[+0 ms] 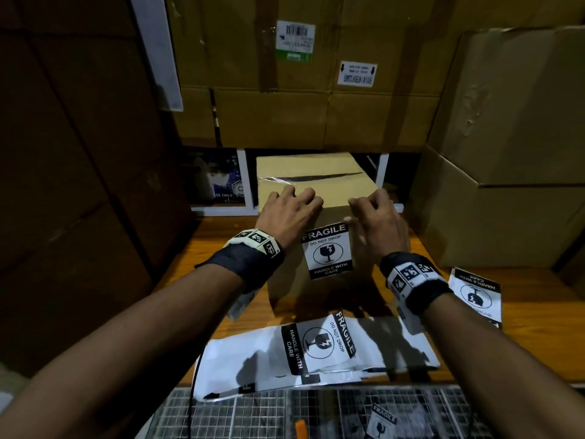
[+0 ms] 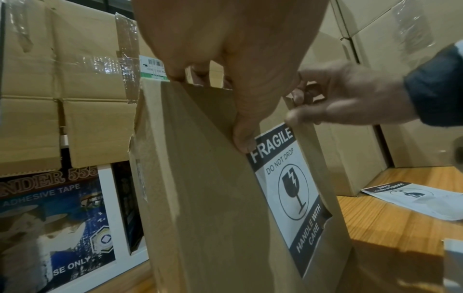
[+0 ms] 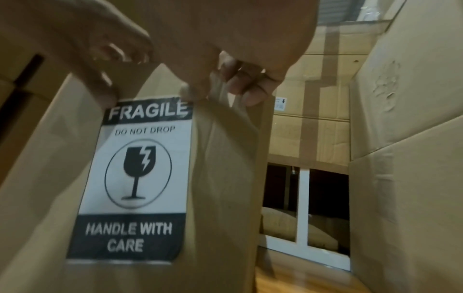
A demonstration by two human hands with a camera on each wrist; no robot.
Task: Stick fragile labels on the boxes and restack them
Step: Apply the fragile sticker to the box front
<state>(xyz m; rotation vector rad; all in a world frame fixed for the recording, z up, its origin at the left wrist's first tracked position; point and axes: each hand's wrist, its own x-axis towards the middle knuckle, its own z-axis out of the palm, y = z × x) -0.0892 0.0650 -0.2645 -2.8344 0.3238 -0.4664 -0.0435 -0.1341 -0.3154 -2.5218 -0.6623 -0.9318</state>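
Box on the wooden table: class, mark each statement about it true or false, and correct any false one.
1. A fragile label is stuck on the box. True.
2. Both hands are on the box's top edge. True: left hand, right hand.
3. The box's label is upside down. False: "FRAGILE" reads upright at its top.
4. The table holds no spare labels. False: loose label sheets lie in front of the box.

Box (image 1: 316,191) under both hands: matt brown corrugated cardboard, glossy clear tape along its top seam. Fragile label (image 1: 327,251) between the wrists: matt white paper, black print. Table (image 1: 522,343) beneath the right forearm: smooth, slightly glossy orange wood. Wristbands: dark cloth.
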